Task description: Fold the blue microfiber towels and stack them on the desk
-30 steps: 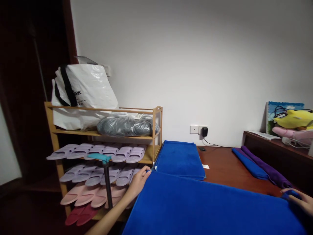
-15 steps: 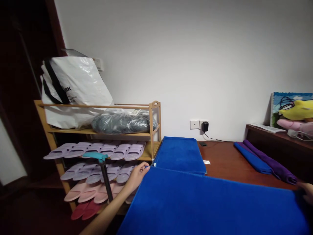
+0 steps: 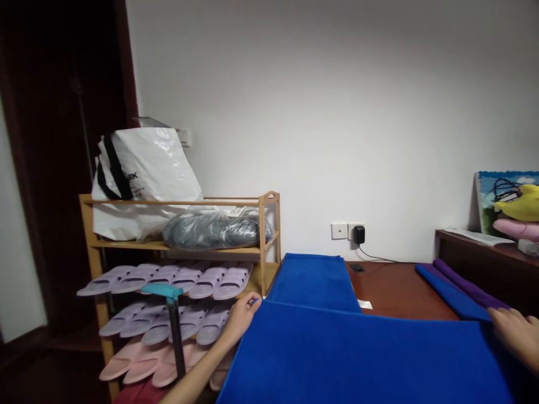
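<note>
1. A blue cloth (image 3: 366, 356) spans the near foreground.
2. Your left grip (image 3: 242, 317) pinches its far left corner; your right grip (image 3: 516, 334), fingers closed, holds its far right corner.
3. Beyond, folded blue cloths (image 3: 315, 281) lie on the counter (image 3: 404, 289).

A: What colour is the large cloth (image 3: 357, 359)?
B: Plain blue, matching the folded stack (image 3: 315, 283) just right of the shoe rack (image 3: 263, 258). The rack itself is honey-tan.
A: And on the rack?
B: A white bag (image 3: 155, 163) with black straps (image 3: 118, 168) and black lettering (image 3: 132, 177), a grey bundle (image 3: 210, 230), lilac slippers (image 3: 204, 286), pink slippers (image 3: 141, 367), red slippers (image 3: 141, 394) lowest.
A: Farther right of the rack?
B: A reddish-brown bench (image 3: 404, 292), a purple roll (image 3: 474, 287) beside a blue fold (image 3: 455, 297). Behind the rack, the wall (image 3: 315, 112) is plain white.
</note>
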Demonstrator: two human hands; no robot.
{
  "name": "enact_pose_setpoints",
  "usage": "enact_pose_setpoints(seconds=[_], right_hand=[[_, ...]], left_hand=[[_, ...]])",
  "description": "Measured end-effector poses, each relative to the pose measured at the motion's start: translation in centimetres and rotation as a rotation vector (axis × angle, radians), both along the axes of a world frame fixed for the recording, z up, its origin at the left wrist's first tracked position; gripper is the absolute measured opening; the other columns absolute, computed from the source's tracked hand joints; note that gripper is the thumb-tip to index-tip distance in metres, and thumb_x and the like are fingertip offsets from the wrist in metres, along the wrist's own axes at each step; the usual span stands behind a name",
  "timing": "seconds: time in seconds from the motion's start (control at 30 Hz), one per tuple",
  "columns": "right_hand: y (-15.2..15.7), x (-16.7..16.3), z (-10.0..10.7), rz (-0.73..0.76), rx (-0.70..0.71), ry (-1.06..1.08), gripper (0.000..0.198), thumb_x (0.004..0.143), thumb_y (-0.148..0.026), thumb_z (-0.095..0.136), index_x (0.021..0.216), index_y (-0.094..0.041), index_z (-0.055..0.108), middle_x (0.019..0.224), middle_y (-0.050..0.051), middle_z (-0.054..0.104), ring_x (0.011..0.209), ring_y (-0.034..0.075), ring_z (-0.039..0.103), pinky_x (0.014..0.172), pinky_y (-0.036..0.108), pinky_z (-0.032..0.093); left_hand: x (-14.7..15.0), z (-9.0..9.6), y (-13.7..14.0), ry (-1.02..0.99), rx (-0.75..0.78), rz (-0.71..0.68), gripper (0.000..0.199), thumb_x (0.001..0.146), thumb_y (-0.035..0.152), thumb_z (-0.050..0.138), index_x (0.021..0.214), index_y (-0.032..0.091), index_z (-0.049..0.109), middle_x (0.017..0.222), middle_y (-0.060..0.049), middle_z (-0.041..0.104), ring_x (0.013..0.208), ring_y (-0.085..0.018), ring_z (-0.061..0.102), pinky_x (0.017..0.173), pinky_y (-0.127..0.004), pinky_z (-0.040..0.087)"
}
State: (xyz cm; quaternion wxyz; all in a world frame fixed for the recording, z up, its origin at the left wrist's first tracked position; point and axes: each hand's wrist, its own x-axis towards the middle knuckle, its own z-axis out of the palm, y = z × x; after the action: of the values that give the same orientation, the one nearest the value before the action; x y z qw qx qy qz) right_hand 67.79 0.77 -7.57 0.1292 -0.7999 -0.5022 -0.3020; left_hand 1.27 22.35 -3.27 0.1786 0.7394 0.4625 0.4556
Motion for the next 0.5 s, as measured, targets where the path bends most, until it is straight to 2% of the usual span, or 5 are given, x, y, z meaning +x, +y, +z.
enact_pose_setpoints(seconds=[0.17, 0.27, 0.37, 0.43, 0.5], right_hand=[[2.0, -1.8, 0.7, -0.053, -0.079, -0.238, 0.037, 0.077, -0.013, 0.033, 0.083, -0.02, 0.069, 0.091, 0.022, 0.06, 0.091, 0.034, 0.053, 0.075, 0.047, 0.037], [3.0, -2.8, 0.8, -0.065, -0.092, -0.267, 0.038, 0.078, -0.012, 0.032, 0.085, -0.018, 0.069, 0.091, 0.023, 0.058, 0.092, 0.034, 0.052, 0.075, 0.047, 0.037], [3.5, -3.2, 0.8, -0.089, -0.079, -0.275, 0.046, 0.079, -0.011, 0.027, 0.097, -0.015, 0.069, 0.097, 0.025, 0.057, 0.094, 0.035, 0.053, 0.077, 0.049, 0.036], [3.2, -3.2, 0.8, -0.093, -0.041, -0.239, 0.051, 0.08, -0.014, 0.024, 0.109, -0.012, 0.066, 0.106, 0.027, 0.057, 0.097, 0.035, 0.053, 0.081, 0.051, 0.036], [2.3, -3.4, 0.1, -0.061, 0.014, -0.123, 0.052, 0.081, -0.021, 0.026, 0.118, -0.012, 0.061, 0.119, 0.026, 0.053, 0.103, 0.036, 0.053, 0.084, 0.053, 0.035]], left_hand=[[-0.2, -0.6, 0.7, 0.02, 0.01, 0.061, 0.027, 0.075, 0.045, 0.047, 0.069, 0.02, 0.056, 0.059, 0.002, 0.054, 0.057, -0.017, 0.052, 0.056, -0.024, 0.039], [0.3, -0.8, 1.7, 0.081, 0.029, 0.117, 0.025, 0.077, 0.041, 0.045, 0.07, 0.02, 0.056, 0.06, 0.002, 0.054, 0.059, -0.018, 0.054, 0.058, -0.025, 0.041], [0.9, -0.3, 1.7, 0.121, 0.034, 0.141, 0.019, 0.076, 0.034, 0.046, 0.075, 0.02, 0.059, 0.062, 0.0, 0.056, 0.063, -0.02, 0.057, 0.065, -0.029, 0.045], [1.1, 0.2, 0.2, 0.168, 0.098, 0.145, 0.024, 0.078, 0.029, 0.046, 0.092, 0.019, 0.063, 0.082, -0.006, 0.063, 0.083, -0.024, 0.06, 0.078, -0.035, 0.046], [0.9, 0.2, -2.7, 0.272, 0.182, 0.098, 0.037, 0.084, 0.028, 0.044, 0.118, 0.021, 0.057, 0.116, -0.01, 0.06, 0.112, -0.027, 0.052, 0.095, -0.039, 0.041]])
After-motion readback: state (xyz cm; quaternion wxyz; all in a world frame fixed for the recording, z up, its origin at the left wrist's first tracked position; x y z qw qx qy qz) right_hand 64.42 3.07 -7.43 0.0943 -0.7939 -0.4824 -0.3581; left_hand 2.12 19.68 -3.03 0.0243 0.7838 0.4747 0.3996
